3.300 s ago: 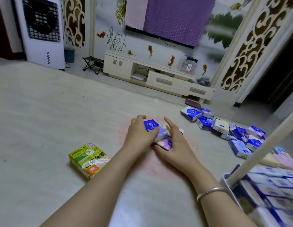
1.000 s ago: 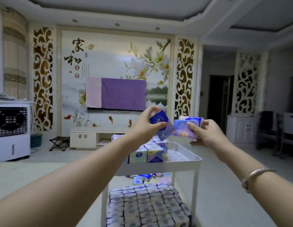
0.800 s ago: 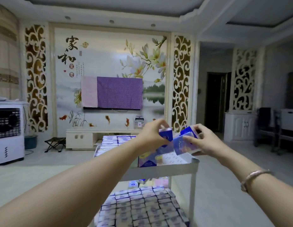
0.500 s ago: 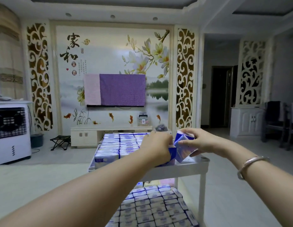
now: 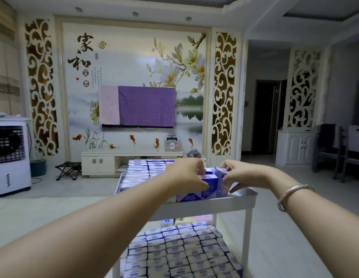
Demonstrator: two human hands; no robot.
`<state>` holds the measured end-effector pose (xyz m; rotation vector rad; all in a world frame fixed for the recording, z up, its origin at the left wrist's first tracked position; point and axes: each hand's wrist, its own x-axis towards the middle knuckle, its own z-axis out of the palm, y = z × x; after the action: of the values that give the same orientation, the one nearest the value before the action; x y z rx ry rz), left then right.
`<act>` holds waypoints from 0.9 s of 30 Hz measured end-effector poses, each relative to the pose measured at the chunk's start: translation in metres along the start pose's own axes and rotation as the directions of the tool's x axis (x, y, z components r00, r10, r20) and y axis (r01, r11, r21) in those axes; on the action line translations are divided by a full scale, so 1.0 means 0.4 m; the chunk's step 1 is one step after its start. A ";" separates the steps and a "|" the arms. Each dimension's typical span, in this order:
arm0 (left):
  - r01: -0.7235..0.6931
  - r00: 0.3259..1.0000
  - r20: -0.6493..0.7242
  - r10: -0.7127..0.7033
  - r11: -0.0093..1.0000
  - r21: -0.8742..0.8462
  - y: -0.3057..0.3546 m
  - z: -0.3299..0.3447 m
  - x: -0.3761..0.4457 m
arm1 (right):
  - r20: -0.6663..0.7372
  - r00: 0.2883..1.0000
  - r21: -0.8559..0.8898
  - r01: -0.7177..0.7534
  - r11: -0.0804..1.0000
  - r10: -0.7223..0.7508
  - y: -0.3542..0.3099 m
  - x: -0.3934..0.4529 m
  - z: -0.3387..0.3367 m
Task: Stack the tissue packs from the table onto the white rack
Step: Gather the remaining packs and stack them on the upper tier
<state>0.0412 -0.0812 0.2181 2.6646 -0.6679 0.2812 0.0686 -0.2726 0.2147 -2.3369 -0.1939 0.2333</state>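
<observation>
The white rack [image 5: 230,204] stands in front of me. Rows of blue-and-white tissue packs [image 5: 137,171] fill the left of its top shelf. My left hand [image 5: 186,175] grips a blue tissue pack [image 5: 209,187] standing upright near the shelf's front right. My right hand [image 5: 240,174] pinches another pale blue pack [image 5: 221,173] right beside it, tilted over the shelf. The lower shelf is packed with several rows of tissue packs [image 5: 180,251].
A white air cooler [image 5: 11,155] stands at the left. A low TV cabinet [image 5: 114,159] and a folding stool [image 5: 67,169] sit behind the rack. At the right are a white cupboard [image 5: 295,147] and chairs [image 5: 331,149]. Bare floor runs along the rack's right side.
I carried packs from the table up to the rack. Over the last second both hands lowered the packs onto the top shelf's front right part.
</observation>
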 end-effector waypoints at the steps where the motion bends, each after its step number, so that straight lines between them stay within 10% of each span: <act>1: 0.000 1.000 -0.026 0.000 1.000 0.012 0.000 0.007 -0.002 | -0.023 1.000 -0.008 -0.008 1.000 0.008 0.002 0.002 -0.001; 19: 0.010 0.987 -0.155 -0.030 0.992 -0.124 -0.005 0.002 -0.012 | 0.123 0.990 0.592 -0.018 0.806 -0.069 0.011 0.012 0.047; 27: 0.106 0.993 0.034 -0.109 0.991 0.086 -0.037 -0.073 -0.044 | 0.187 0.982 0.088 -0.009 0.996 -0.008 -0.012 -0.018 0.048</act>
<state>0.0303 -0.0499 0.2350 2.7814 -0.5327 0.2339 0.0569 -0.2579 0.2056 -2.2262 -0.2696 0.4540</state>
